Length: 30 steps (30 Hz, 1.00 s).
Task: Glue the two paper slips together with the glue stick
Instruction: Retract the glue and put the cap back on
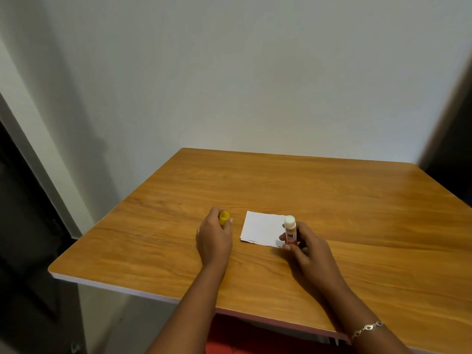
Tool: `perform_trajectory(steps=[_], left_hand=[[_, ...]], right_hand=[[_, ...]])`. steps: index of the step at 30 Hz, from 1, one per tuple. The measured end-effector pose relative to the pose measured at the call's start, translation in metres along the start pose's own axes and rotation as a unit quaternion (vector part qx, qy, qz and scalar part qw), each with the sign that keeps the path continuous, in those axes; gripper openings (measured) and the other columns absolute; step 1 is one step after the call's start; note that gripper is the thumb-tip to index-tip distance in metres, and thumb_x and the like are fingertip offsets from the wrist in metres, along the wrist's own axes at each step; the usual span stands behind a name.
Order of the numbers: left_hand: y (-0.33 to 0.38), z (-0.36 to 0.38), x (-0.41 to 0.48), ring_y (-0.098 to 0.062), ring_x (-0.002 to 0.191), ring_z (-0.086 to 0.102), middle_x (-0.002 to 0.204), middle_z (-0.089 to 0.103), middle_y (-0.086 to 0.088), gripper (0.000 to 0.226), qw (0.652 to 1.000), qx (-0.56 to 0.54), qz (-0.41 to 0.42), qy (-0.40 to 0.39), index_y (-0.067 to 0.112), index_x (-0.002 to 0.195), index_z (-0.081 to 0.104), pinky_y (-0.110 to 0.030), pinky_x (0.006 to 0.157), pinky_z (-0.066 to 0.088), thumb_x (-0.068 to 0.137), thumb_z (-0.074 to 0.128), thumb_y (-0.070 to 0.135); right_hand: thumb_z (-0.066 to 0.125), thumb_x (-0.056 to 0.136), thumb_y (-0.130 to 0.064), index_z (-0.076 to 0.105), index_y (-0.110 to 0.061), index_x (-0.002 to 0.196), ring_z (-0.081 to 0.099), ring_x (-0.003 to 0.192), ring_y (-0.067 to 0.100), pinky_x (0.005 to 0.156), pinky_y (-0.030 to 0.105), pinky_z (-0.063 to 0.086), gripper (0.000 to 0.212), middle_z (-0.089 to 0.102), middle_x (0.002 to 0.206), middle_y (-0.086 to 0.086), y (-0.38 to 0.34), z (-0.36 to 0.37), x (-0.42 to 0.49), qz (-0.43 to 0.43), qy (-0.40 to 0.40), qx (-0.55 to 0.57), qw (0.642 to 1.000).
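White paper slips (261, 228) lie stacked on the wooden table (332, 200), a lower edge peeking out beneath the top one. My right hand (309, 247) grips the uncapped glue stick (290, 229) upright at the stack's right edge, its white tip pointing up. To the left of the paper, my left hand (214, 236) holds the yellow cap (224, 217) between its fingertips, just above the tabletop.
The table stands against a pale wall (255, 72). Its left edge (84, 241) and near edge drop off to a dark floor. A silver bracelet (367, 328) circles my right wrist. Something red (229, 335) shows below the near edge.
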State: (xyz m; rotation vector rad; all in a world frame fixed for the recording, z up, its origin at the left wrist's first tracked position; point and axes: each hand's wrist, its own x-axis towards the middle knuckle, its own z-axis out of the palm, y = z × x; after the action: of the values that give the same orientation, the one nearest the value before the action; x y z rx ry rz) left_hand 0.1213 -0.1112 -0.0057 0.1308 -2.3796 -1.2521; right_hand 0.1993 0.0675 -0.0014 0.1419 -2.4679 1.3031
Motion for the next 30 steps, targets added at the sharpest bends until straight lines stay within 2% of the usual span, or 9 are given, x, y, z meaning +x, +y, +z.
perform_trajectory(steps=[4,8,11,14,18,22,24,28,30], left_hand=[[0.007,0.003,-0.012,-0.017,0.102,0.056,0.113,0.062,-0.001,0.041,0.984,-0.069,0.143,-0.080,0.016,0.124,0.054,-0.029,0.085,0.047,0.085,0.060,0.010],[0.017,0.008,-0.027,-0.005,0.073,0.056,0.085,0.063,0.004,0.026,0.961,-0.167,0.157,-0.157,0.022,0.095,0.053,-0.011,0.061,0.043,0.078,0.068,0.010],[0.020,0.011,-0.032,-0.008,0.074,0.056,0.085,0.065,0.004,0.018,0.944,-0.200,0.204,-0.168,0.017,0.091,0.062,-0.018,0.067,0.045,0.078,0.066,0.005],[0.019,0.012,-0.031,-0.006,0.079,0.058,0.092,0.066,0.007,0.024,0.940,-0.235,0.180,-0.171,0.018,0.096,0.066,-0.020,0.072,0.047,0.079,0.065,0.002],[0.019,0.010,-0.030,-0.004,0.072,0.056,0.076,0.062,0.019,0.028,0.939,-0.265,0.134,-0.172,0.034,0.091,0.062,-0.033,0.070,0.050,0.078,0.066,0.009],[0.018,0.009,-0.030,-0.010,0.072,0.056,0.075,0.059,0.013,0.028,0.934,-0.295,0.109,-0.168,0.036,0.087,0.061,-0.045,0.072,0.051,0.078,0.065,0.010],[0.018,0.009,-0.029,-0.009,0.070,0.056,0.076,0.059,0.007,0.032,0.932,-0.303,0.107,-0.169,0.037,0.087,0.062,-0.041,0.071,0.052,0.080,0.064,0.005],[0.017,0.010,-0.027,-0.012,0.069,0.059,0.077,0.059,0.001,0.032,0.925,-0.329,0.090,-0.165,0.036,0.085,0.064,-0.021,0.065,0.051,0.082,0.063,0.004],[0.016,0.010,-0.026,-0.013,0.069,0.062,0.078,0.061,0.000,0.027,0.924,-0.337,0.077,-0.164,0.034,0.086,0.064,-0.022,0.064,0.052,0.084,0.063,0.008]], right_hand=[[0.055,0.089,-0.009,0.040,-0.024,0.128,0.056,0.090,0.009,0.072,0.025,0.044,0.044,0.057,0.100,-0.014,0.000,0.001,0.000,-0.008,0.013,-0.006,1.000],[0.052,0.091,-0.010,0.046,-0.027,0.123,0.054,0.088,0.004,0.072,0.021,0.040,0.037,0.058,0.100,-0.015,-0.002,0.002,0.000,-0.043,0.008,-0.017,0.999],[0.050,0.091,-0.005,0.052,-0.022,0.118,0.054,0.093,0.010,0.077,0.015,0.039,0.032,0.060,0.106,-0.008,-0.002,0.002,0.001,-0.064,-0.001,-0.026,0.998],[0.049,0.091,-0.005,0.052,-0.018,0.119,0.053,0.094,0.012,0.078,0.018,0.038,0.031,0.058,0.106,-0.008,-0.001,0.002,0.001,-0.060,-0.004,-0.033,0.998],[0.049,0.091,-0.005,0.052,-0.018,0.121,0.052,0.094,0.011,0.078,0.016,0.037,0.033,0.057,0.106,-0.007,0.000,0.004,0.002,-0.061,0.000,-0.038,0.997],[0.048,0.091,-0.004,0.051,-0.017,0.123,0.053,0.096,0.014,0.081,0.023,0.040,0.035,0.059,0.108,-0.003,0.001,0.004,0.002,-0.056,-0.002,-0.040,0.998],[0.048,0.091,-0.004,0.051,-0.017,0.123,0.053,0.096,0.016,0.081,0.026,0.041,0.035,0.059,0.108,-0.001,0.001,0.004,0.002,-0.057,-0.003,-0.043,0.997],[0.049,0.091,-0.005,0.052,-0.018,0.121,0.052,0.096,0.013,0.079,0.019,0.038,0.033,0.058,0.108,-0.004,0.001,0.004,0.003,-0.061,0.003,-0.044,0.997],[0.049,0.091,-0.005,0.052,-0.018,0.120,0.052,0.097,0.014,0.079,0.020,0.038,0.033,0.058,0.109,-0.004,0.001,0.004,0.003,-0.061,0.005,-0.044,0.997]])
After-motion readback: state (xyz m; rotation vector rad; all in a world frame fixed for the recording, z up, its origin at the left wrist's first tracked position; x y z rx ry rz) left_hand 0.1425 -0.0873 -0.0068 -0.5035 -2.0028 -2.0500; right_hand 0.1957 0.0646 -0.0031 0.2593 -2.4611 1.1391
